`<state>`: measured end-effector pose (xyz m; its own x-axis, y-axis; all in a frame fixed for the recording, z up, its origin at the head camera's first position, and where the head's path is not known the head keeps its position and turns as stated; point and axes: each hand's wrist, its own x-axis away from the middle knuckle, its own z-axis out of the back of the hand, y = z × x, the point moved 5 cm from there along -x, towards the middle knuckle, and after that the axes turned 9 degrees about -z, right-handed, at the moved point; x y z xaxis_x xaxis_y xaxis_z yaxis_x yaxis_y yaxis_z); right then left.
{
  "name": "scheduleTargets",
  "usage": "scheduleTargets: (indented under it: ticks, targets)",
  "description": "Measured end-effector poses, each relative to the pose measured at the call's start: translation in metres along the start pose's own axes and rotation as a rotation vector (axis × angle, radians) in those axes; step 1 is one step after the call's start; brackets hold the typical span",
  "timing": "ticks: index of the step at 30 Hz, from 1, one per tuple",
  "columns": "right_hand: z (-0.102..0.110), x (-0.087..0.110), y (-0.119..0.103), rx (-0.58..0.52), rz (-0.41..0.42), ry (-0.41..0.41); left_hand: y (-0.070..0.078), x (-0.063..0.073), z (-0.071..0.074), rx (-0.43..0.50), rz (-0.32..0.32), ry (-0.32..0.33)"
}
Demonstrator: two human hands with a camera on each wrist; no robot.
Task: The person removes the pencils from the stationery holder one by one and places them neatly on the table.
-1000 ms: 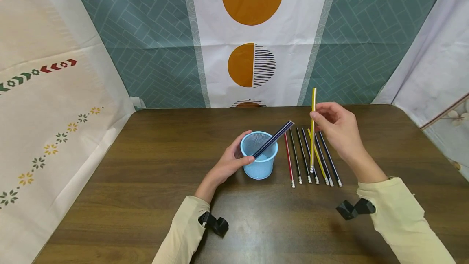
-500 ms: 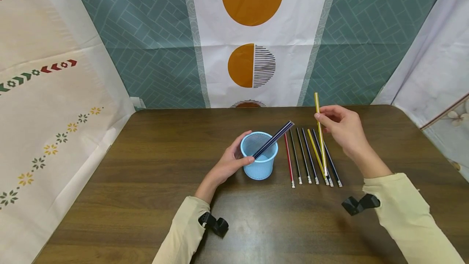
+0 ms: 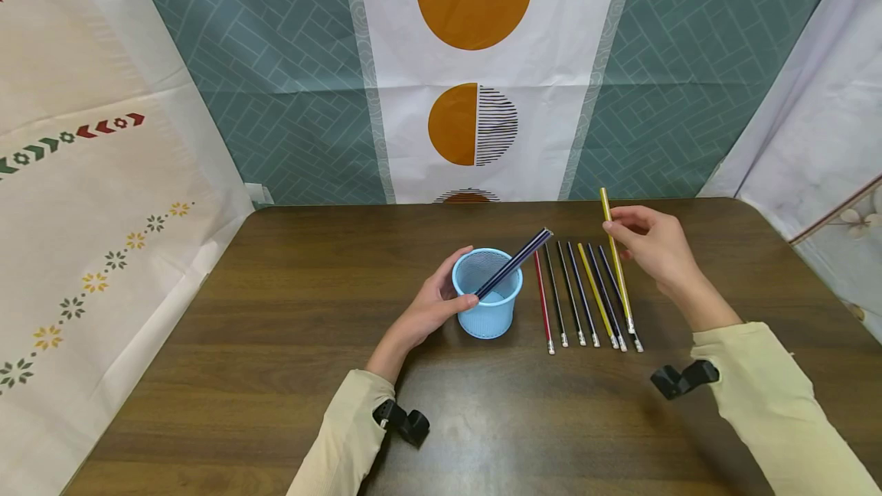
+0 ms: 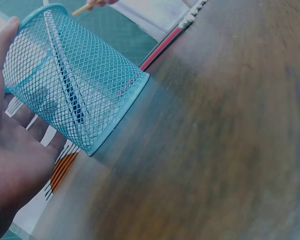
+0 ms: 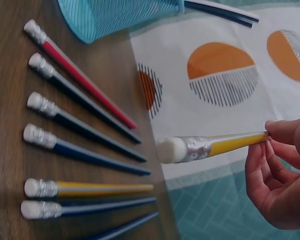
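My left hand [image 3: 436,305] grips a light blue mesh pencil cup [image 3: 485,320], its thumb over the rim and the fingers round the far side. Dark striped pencils [image 3: 515,262] lean inside the cup, sticking out to the upper right. In the right hand [image 3: 658,247], thumb and fingertips pinch a yellow pencil [image 5: 235,143], eraser end down, tilted above the right end of a row of pencils. That row holds a red pencil [image 3: 543,303] at its left, several dark pencils [image 3: 572,293] and another yellow pencil [image 3: 596,295], all with white erasers toward me.
The brown wooden table [image 3: 262,343] carries the cup and the row. A patterned cloth [image 3: 475,121] hangs behind its far edge, with light cloths at the left and right. Black wrist mounts [image 3: 403,421] sit on both cream sleeves.
My right hand has moved right and slightly toward me with the yellow pencil, from over the middle of the row to its right end. The left hand and cup have stayed put.
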<state>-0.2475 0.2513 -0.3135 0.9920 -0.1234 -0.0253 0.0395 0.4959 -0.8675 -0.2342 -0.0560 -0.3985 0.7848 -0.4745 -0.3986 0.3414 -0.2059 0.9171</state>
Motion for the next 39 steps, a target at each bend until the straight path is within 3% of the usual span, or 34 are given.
scheduleTargets:
  ticks: [14, 39]
  targets:
    - [0.002, -0.01, 0.033, 0.095, -0.084, -0.042, 0.0, 0.0, 0.0, -0.017, 0.01, 0.0]
    - [0.004, -0.019, 0.077, 0.136, -0.166, -0.099, 0.0, 0.0, 0.0, -0.007, 0.016, 0.007]
